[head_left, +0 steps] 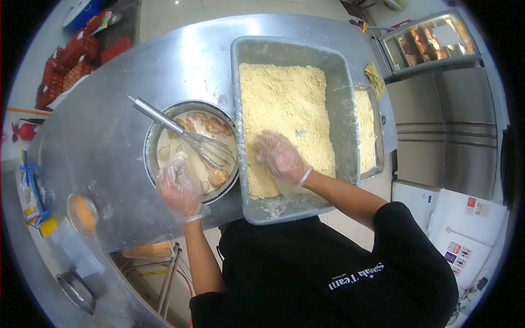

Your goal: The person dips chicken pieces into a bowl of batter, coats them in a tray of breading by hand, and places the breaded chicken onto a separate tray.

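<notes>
A round metal bowl (pixel 149 164) holds pale batter with several pieces of meat (pixel 218 178) in it. The whisk (pixel 158 116) leans in the bowl, its handle over the far left rim. My left hand (pixel 179 189), in a clear glove, is at the bowl's near left edge; its fingers are bent over the batter, and a pale-coated bit shows at the fingertips. My right hand (pixel 281 158), also gloved, is over the yellow crumbly flour (pixel 284 104) in the big grey tub (pixel 344 126), fingers curled and partly blurred. What it holds, if anything, cannot be made out.
Right of the tub lies a metal tray (pixel 378 136) of yellow crumbs, with a yellow-green cloth (pixel 375 77) beyond. A small bowl (pixel 83 215) with orange contents stands at the left on the steel table (pixel 109 136). Red net sacks (pixel 79 52) are at the far left.
</notes>
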`<action>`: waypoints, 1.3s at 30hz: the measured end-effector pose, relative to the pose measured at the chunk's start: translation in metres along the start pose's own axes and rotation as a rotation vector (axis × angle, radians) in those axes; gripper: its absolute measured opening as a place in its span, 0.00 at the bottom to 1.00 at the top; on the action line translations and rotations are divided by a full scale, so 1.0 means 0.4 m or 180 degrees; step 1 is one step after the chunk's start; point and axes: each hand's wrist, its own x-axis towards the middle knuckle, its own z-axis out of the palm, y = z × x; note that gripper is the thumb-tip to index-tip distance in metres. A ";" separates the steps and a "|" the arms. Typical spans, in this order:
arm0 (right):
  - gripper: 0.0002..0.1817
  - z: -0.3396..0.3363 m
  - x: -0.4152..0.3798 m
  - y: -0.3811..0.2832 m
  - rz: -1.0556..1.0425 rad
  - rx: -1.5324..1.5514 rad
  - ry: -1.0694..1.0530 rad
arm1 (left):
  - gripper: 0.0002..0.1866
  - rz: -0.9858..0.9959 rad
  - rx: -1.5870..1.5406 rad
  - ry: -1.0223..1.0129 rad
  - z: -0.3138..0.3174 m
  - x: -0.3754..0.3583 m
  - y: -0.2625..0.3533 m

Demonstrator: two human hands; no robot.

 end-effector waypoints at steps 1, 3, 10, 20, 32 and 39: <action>0.29 0.004 0.016 0.001 0.0208 0.0258 -0.0166 | 0.07 -0.0057 0.0022 0.0028 0.006 -0.008 -0.007; 0.34 0.038 0.105 0.020 0.0788 -0.0165 -0.0629 | 0.07 -0.0019 0.0222 -0.0001 0.003 -0.009 0.000; 0.38 0.057 0.150 0.044 0.0894 -0.0903 -0.0733 | 0.07 -0.0121 0.0118 -0.0268 -0.005 0.003 0.022; 0.45 -0.064 0.052 0.077 0.4124 0.2631 -0.1253 | 0.08 -0.0096 -0.0110 -0.0088 -0.004 -0.004 0.026; 0.26 -0.360 0.044 0.053 0.2220 0.3275 -0.0656 | 0.10 0.0083 -0.0121 -0.0068 0.000 -0.007 0.024; 0.35 -0.250 -0.086 0.049 0.3998 0.2630 -0.2175 | 0.09 0.0021 -0.0121 -0.0009 0.003 -0.003 0.011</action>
